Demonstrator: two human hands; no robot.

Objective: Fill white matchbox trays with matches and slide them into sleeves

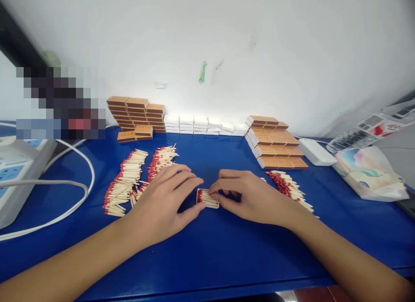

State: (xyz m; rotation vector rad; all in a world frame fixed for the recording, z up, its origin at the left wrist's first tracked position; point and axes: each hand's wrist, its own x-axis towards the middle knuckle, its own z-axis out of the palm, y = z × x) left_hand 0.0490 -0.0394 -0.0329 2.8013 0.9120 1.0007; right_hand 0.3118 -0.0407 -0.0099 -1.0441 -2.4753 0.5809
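A small white matchbox tray (218, 205) lies on the blue table, filled with red-headed matches (207, 199). My left hand (167, 198) is at the tray's left end, fingers apart, with the thumb tip against its near edge and the index finger just beyond the far side. From the right, my right hand (249, 194) reaches in with bent fingers, thumb and index tips closed on matches at the tray's right part. Left of my left hand lie two match piles (126, 181) (160, 159). Another match pile (292, 191) lies beyond my right forearm.
Along the wall stand orange matchbox stacks at left (136, 114) and right (275, 139), with white trays (201, 123) between them. A power strip (19, 176) with white cables (92, 172) is at far left. A white adapter (316, 151) and tissue pack (369, 174) sit right.
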